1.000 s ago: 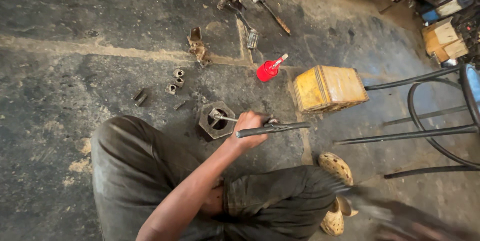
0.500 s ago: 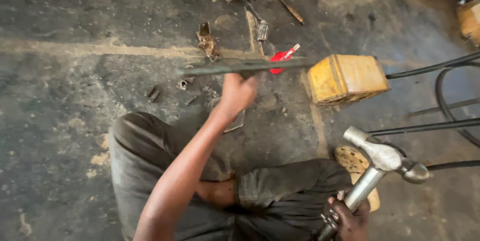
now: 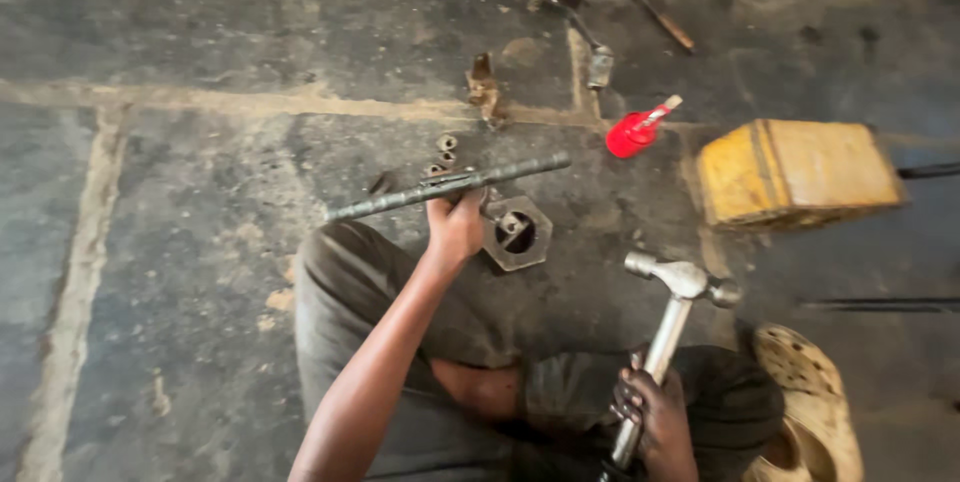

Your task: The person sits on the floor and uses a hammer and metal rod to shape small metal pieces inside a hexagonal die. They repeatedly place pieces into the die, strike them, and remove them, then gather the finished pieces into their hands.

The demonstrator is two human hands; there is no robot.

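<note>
gripping the steel rod [image 3: 450, 185] in your closed left hand [image 3: 455, 227] above the hex block [image 3: 517, 233], right hand [image 3: 655, 417] wrapped round the hammer [image 3: 672, 317]: 1 glancing blow could hit your fingers.

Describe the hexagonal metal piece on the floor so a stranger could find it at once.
Start at the yellow block on the concrete floor and look toward the person's raised left hand, which grips a long metal rod. Just beside that hand lies the hexagonal metal piece: six-sided, grey, with a round hole through its middle, far bigger than the small nuts nearby.
</note>
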